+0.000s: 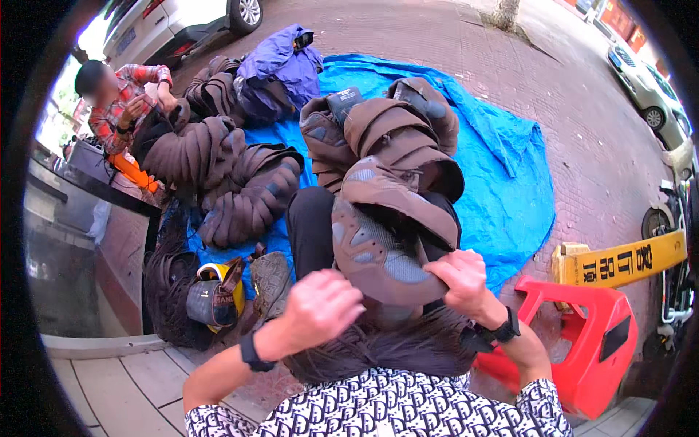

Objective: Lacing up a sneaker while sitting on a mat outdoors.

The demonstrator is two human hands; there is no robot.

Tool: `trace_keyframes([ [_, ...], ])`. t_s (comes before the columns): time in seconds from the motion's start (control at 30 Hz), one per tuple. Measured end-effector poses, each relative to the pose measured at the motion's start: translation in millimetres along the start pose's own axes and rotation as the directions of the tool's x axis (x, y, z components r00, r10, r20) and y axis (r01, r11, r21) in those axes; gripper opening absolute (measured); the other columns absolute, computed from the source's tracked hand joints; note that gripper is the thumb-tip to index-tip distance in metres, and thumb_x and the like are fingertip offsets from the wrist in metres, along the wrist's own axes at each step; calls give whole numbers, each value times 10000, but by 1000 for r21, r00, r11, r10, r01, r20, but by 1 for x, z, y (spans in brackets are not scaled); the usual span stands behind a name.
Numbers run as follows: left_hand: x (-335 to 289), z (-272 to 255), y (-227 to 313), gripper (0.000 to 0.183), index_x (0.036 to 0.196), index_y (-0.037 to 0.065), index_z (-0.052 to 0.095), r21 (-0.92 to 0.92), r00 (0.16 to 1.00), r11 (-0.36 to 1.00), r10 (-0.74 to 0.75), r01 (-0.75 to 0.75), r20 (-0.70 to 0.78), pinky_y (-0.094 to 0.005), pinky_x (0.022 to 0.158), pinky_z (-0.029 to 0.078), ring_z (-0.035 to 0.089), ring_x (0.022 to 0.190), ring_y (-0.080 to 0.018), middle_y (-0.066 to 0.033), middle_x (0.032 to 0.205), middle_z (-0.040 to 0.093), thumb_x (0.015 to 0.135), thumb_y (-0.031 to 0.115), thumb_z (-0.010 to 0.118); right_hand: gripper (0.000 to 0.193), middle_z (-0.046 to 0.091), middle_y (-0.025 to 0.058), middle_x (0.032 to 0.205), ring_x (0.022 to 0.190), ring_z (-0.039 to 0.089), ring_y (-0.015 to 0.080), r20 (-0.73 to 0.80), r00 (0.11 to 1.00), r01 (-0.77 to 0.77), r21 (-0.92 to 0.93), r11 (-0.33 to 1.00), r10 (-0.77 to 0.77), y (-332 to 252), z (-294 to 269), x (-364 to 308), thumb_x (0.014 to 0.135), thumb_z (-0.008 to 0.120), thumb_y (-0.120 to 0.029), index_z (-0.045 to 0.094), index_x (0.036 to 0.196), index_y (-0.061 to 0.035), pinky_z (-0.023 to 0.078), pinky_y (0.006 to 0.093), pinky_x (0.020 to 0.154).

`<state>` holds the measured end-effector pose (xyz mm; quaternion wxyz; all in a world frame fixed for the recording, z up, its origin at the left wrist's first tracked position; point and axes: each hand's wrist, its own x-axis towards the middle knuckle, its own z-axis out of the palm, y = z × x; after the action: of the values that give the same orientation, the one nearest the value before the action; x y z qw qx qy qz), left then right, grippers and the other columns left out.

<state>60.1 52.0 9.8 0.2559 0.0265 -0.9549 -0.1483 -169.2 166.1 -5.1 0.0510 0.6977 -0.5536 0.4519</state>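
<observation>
Across my lap lies a brown shoe upper [375, 251] with grey-blue mesh patches, one of several that overlap in a chain. My right hand [462, 282] pinches the near right edge of this upper. Just left of it, my left hand [320, 302] is raised with curled fingers; whatever is between them is hidden or too small to make out. Beyond my knees, a stack of more brown uppers [397, 127] rests on a blue tarp [502, 204]. Dark stringy strands [378, 349] are heaped on my lap under the upper.
At the left, a person [135, 109] in a checked shirt handles similar pieces beside brown piles [251, 189]. A purple bag [280, 69] stands behind. Near my left are a cut-open container [215, 295] and dark strands [175, 280]. A red plastic stool [575, 342] and yellow sign [622, 258] stand right.
</observation>
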Motion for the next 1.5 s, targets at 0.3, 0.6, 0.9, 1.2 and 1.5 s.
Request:
trace_keyframes([
  [0.3, 35, 22, -20, 583, 1090, 19, 527, 323, 959, 938, 29, -124, 282, -478, 905, 343, 462, 1064, -331, -145, 1101, 527, 599, 302, 665, 353, 619, 63, 815, 737, 592, 205, 288, 955, 103, -108, 989, -68, -31, -9, 7, 491, 583, -27, 612, 842, -38, 423, 330, 625],
  [0.6, 42, 2, -21, 241, 852, 53, 608, 187, 911, 936, 220, -298, 348, -371, 786, 452, 564, 888, -223, -99, 882, 593, 668, 203, 646, 252, 545, 74, 840, 746, 533, 199, 443, 896, 286, -598, 748, 12, 13, 56, 81, 715, 527, -150, 569, 935, -33, 396, 323, 638],
  [0.9, 186, 68, -96, 467, 937, 13, 558, 314, 953, 940, 31, -130, 301, -426, 727, 434, 527, 930, -296, -147, 932, 569, 649, 358, 684, 73, 488, 43, 609, 596, 506, 171, 352, 927, 316, -549, 774, -128, 12, 47, 42, 656, 541, -123, 534, 666, -51, 396, 283, 546],
  [1.2, 203, 71, -144, 269, 924, -21, 486, 481, 899, 873, -266, 73, 347, -431, 666, 491, 594, 757, -368, -240, 905, 559, 680, 77, 546, 83, 477, 29, 621, 600, 497, 162, 265, 947, 282, -414, 865, -182, 45, 34, 48, 622, 542, -136, 492, 639, -73, 393, 279, 544],
  [1.5, 114, 35, -161, 162, 864, -14, 433, 271, 892, 865, -450, 422, 49, -507, 666, 431, 557, 751, -433, -269, 788, 572, 711, 9, 479, 76, 495, 82, 610, 596, 551, 238, 55, 992, 128, -425, 896, -116, 130, 51, 75, 678, 510, -79, 481, 609, -69, 462, 343, 524],
])
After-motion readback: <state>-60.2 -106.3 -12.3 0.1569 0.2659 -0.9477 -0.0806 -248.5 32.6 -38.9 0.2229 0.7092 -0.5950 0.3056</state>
